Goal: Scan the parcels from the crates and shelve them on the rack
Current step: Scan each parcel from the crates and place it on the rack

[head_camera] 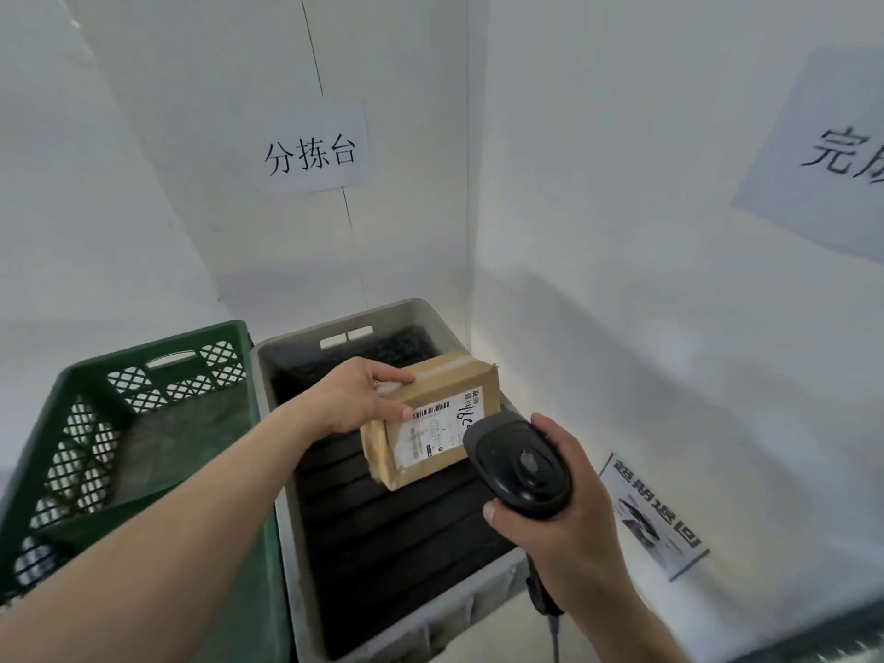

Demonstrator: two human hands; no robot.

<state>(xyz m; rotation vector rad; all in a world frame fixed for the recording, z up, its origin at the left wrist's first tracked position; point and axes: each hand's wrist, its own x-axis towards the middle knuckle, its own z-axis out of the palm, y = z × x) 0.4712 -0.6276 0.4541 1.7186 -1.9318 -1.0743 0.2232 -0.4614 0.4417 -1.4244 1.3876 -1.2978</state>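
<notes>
White walls back the grey crate. Above it, the left hand pinches the parcel, label facing the scanner gripped just right by the right hand.

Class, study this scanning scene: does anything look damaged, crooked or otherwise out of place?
Mostly orderly. The cardboard parcel in the left hand looks worn: its tape is wrinkled and the lower corner is crumpled. A printed sheet lies askew on the surface beside the grey crate. The right hand grips the scanner normally.
</notes>
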